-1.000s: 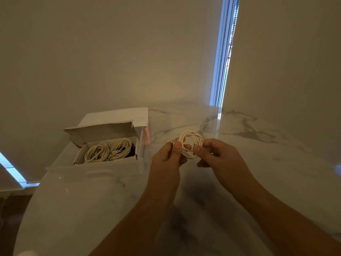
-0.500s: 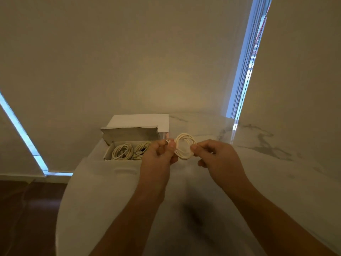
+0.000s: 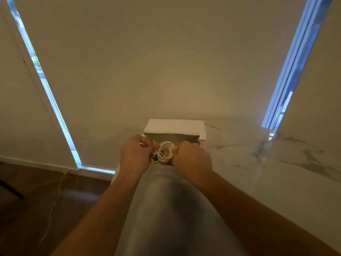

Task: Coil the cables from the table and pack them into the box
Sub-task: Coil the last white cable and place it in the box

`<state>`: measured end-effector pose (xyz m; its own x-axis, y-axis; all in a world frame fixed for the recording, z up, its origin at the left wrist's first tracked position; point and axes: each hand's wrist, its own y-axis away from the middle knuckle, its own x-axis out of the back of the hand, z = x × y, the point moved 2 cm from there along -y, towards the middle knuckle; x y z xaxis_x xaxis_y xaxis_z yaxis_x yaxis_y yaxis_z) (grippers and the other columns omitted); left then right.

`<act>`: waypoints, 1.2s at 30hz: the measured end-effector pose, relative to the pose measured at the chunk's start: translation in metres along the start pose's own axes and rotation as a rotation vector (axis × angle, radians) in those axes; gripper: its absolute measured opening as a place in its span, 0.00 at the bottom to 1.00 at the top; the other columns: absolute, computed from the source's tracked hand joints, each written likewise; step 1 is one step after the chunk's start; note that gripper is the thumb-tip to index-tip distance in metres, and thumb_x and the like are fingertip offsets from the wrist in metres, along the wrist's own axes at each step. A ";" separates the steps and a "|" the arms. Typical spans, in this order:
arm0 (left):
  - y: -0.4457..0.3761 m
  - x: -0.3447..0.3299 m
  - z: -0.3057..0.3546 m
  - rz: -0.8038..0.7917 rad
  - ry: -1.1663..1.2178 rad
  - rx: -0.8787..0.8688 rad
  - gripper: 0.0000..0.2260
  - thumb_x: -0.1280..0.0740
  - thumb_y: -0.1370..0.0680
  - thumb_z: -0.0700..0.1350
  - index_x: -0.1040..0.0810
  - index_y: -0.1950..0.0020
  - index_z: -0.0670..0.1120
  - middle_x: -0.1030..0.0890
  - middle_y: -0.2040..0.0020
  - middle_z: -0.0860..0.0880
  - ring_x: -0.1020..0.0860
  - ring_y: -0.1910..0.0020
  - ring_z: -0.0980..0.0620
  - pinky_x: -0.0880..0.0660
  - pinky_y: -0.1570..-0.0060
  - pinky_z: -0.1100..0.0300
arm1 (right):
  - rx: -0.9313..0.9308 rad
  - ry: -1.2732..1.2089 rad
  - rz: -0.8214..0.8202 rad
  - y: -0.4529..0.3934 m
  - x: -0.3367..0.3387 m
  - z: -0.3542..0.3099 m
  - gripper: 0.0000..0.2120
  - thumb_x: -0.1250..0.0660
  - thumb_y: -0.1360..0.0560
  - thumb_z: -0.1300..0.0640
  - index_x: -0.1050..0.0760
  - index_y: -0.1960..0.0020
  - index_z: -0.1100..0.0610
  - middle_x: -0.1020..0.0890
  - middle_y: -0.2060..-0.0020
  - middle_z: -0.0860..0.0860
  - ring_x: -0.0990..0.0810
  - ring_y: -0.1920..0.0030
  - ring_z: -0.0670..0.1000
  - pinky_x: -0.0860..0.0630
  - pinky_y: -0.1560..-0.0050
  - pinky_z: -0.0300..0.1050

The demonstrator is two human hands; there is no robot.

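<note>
A plain beige wall (image 3: 147, 61) is filling the upper half of the head view, with a narrow strip of blue daylight (image 3: 46, 89) slanting down the left and another (image 3: 287, 71) down the upper right. Dark wood flooring (image 3: 36, 200) is showing in the lower left, crossed by a thin pale cord (image 3: 53, 206). A glossy white marble table (image 3: 258, 172) with grey veining is spreading across the lower centre and right.

At the centre of the frame a small rectangular cardboard box (image 3: 202, 143) is sitting on the table, its white lid (image 3: 175, 126) folded back toward the wall and its grey inner flap standing behind the opening. The left hand (image 3: 134, 154) and right hand (image 3: 191, 157) are meeting over the box, both with fingers curled and pinching opposite sides of a coiled cable (image 3: 166, 152). The cable is cream, thin and round, wound into several loose loops, and it is hanging at the box opening between the two hands. Whether it is touching the box contents cannot be told.
</note>
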<state>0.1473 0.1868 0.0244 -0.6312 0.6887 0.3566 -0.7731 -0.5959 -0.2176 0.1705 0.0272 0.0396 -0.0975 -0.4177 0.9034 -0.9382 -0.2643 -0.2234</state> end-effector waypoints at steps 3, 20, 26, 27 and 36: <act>-0.012 -0.007 -0.010 -0.021 -0.125 -0.037 0.08 0.23 0.29 0.44 0.20 0.61 0.43 0.16 0.63 0.48 0.17 0.66 0.51 0.19 0.62 0.53 | 0.028 0.136 -0.055 -0.008 -0.005 -0.010 0.10 0.38 0.20 0.52 0.20 0.49 0.56 0.25 0.65 0.49 0.27 0.67 0.48 0.31 0.63 0.42; -0.042 -0.036 -0.035 -0.018 -0.649 -0.251 0.07 0.33 0.23 0.40 0.16 0.49 0.45 0.16 0.53 0.45 0.18 0.57 0.47 0.24 0.60 0.58 | 0.183 0.419 -0.156 -0.044 -0.032 -0.014 0.11 0.36 0.23 0.50 0.21 0.44 0.54 0.18 0.54 0.52 0.27 0.62 0.51 0.32 0.58 0.45; -0.048 -0.039 -0.041 -0.070 -0.651 -0.191 0.09 0.33 0.24 0.38 0.15 0.48 0.44 0.16 0.53 0.45 0.17 0.56 0.46 0.23 0.59 0.58 | 0.223 0.485 -0.202 -0.054 -0.036 -0.010 0.12 0.34 0.24 0.50 0.21 0.43 0.52 0.22 0.57 0.51 0.27 0.60 0.52 0.32 0.58 0.46; -0.049 -0.039 -0.042 -0.076 -0.659 -0.185 0.09 0.32 0.25 0.38 0.16 0.48 0.44 0.16 0.53 0.45 0.17 0.56 0.46 0.24 0.60 0.58 | 0.228 0.495 -0.201 -0.054 -0.037 -0.009 0.12 0.34 0.24 0.50 0.21 0.43 0.51 0.20 0.56 0.51 0.27 0.60 0.52 0.31 0.58 0.46; -0.045 -0.035 -0.038 -0.132 -0.692 -0.171 0.09 0.32 0.23 0.41 0.19 0.44 0.42 0.18 0.50 0.44 0.26 0.59 0.52 0.30 0.60 0.61 | 0.172 0.355 -0.101 -0.049 -0.035 -0.009 0.08 0.35 0.22 0.52 0.22 0.48 0.56 0.20 0.58 0.52 0.23 0.61 0.52 0.29 0.60 0.46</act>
<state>0.2023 0.2049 -0.0125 -0.3917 0.2976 0.8706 -0.8746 -0.4143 -0.2518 0.2171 0.0627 0.0224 -0.1448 -0.0641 0.9874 -0.8824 -0.4431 -0.1582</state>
